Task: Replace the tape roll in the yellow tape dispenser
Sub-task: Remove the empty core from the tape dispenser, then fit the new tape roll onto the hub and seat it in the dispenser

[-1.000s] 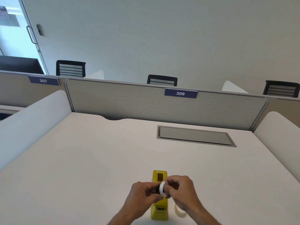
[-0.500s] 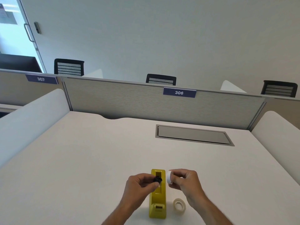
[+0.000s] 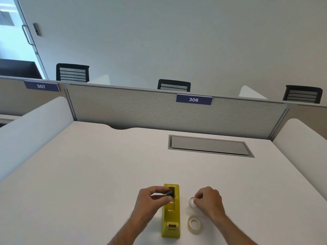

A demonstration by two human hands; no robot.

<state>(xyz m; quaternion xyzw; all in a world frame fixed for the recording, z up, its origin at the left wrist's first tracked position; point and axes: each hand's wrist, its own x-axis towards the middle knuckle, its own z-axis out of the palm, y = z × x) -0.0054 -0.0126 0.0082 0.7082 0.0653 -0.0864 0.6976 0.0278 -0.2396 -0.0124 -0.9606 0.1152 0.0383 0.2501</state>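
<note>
Left hand [image 3: 152, 198] pinches the black hub [image 3: 169, 193], right hand [image 3: 208, 200] clamps the spent roll [image 3: 192, 202]: park it clear of the fresh roll [image 3: 194, 224].

Black spool [image 3: 169, 193] in left hand [image 3: 150, 200]

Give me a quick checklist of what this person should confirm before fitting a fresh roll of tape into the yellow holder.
1. Black spindle out of the yellow dispenser: ok, the left hand pinches it above the slot.
2. Old roll off the spindle: ok, it is in the right hand, beside the dispenser.
3. Fresh roll within reach: ok, it lies flat on the desk right of the dispenser.
4. Right hand free for it: not ok.
5. Dispenser slot clear: cannot tell, the left hand partly hides it.
</note>
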